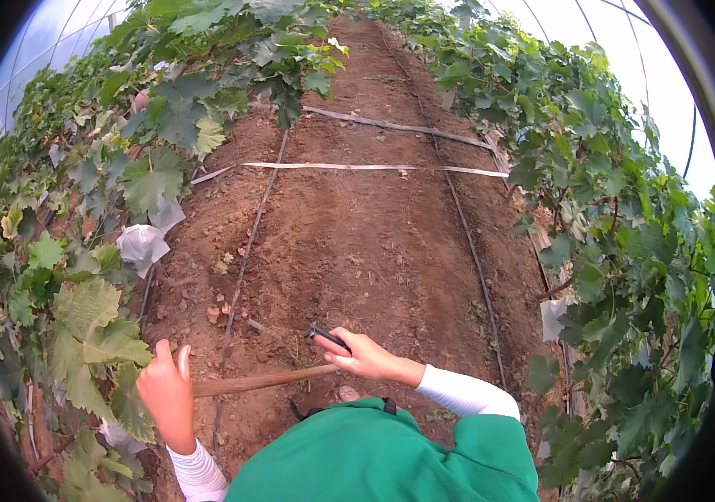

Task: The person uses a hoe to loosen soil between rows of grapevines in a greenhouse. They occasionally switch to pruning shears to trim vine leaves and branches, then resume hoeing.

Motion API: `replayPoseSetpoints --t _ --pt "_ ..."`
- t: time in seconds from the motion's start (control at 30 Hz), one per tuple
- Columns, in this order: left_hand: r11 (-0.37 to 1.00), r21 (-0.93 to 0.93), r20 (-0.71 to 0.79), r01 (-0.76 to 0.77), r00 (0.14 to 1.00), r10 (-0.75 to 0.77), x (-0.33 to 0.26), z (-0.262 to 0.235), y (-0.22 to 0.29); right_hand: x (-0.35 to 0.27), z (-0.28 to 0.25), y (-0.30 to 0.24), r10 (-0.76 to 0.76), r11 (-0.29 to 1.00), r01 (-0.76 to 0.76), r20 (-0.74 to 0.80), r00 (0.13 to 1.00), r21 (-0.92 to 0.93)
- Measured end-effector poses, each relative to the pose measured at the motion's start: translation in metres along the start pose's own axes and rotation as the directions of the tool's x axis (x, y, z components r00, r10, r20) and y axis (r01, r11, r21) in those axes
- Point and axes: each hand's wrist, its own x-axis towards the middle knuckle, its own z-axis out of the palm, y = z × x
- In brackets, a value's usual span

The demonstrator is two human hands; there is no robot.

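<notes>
Low on the left, my left hand is closed with its thumb raised, beside large grape leaves. A brown wooden stick runs from it toward the right, and the fingers that appear to grip it are mostly hidden. Its far end meets the underside of my right hand. That hand is closed on a short black tool, which points up and left; its kind is not clear. Both hands are above bare brown soil, in front of my green top.
Leafy grapevines line both sides, with white paper bags among them. Two thin dark hoses run lengthwise along the soil. A white strap and a grey strip cross it ahead.
</notes>
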Motion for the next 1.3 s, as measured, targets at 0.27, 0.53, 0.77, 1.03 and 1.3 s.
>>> replayPoseSetpoints --t 0.27,0.53,0.77,1.03,1.3 --pt "0.993 -0.051 0.071 0.107 0.992 -0.103 0.01 0.006 -0.01 -0.207 -0.005 0.101 0.619 0.359 -0.915 0.687 0.381 0.183" --pt "1.0 -0.006 0.06 0.024 0.998 -0.023 0.021 0.013 -0.015 -0.226 0.036 0.126 0.565 0.377 -0.853 0.639 0.521 0.361" --pt "1.0 -0.027 0.057 0.008 0.998 -0.007 0.018 0.013 -0.015 -0.2 0.034 0.087 0.698 0.526 -0.827 0.454 0.553 0.198" --pt "0.998 -0.029 0.091 0.055 0.994 -0.052 0.009 0.013 -0.021 -0.203 -0.001 0.045 0.683 0.508 -0.86 0.581 0.442 0.057" --pt "0.996 0.059 0.187 0.062 0.98 -0.072 -0.003 0.005 -0.02 -0.236 0.012 0.091 0.67 0.405 -0.845 0.515 0.534 0.349"
